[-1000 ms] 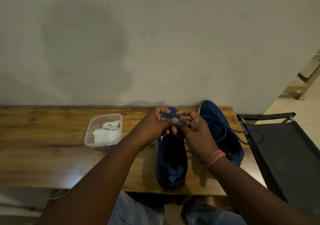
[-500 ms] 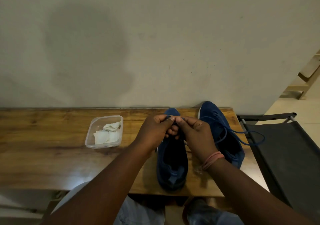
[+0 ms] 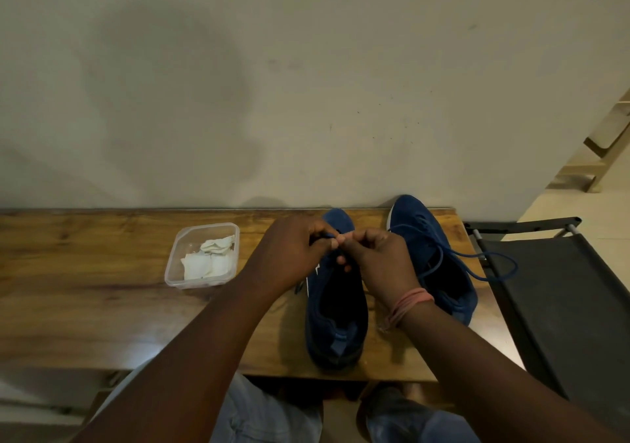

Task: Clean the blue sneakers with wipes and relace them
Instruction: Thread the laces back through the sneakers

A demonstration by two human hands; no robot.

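Both grips, left hand (image 3: 293,251) and right hand (image 3: 381,258), pinch the lace (image 3: 329,236) above the near sneaker (image 3: 335,309).

Head-worn camera looks forward and down, close over the table (image 3: 85,306).

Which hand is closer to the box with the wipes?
Left. The left hand is just right of the clear box; the right hand is farther right, beyond the left hand, over the sneaker.

plain wall (image 3: 306,67) | wooden table (image 3: 85,306) | black chair (image 3: 562,306) | pale floor (image 3: 596,211)
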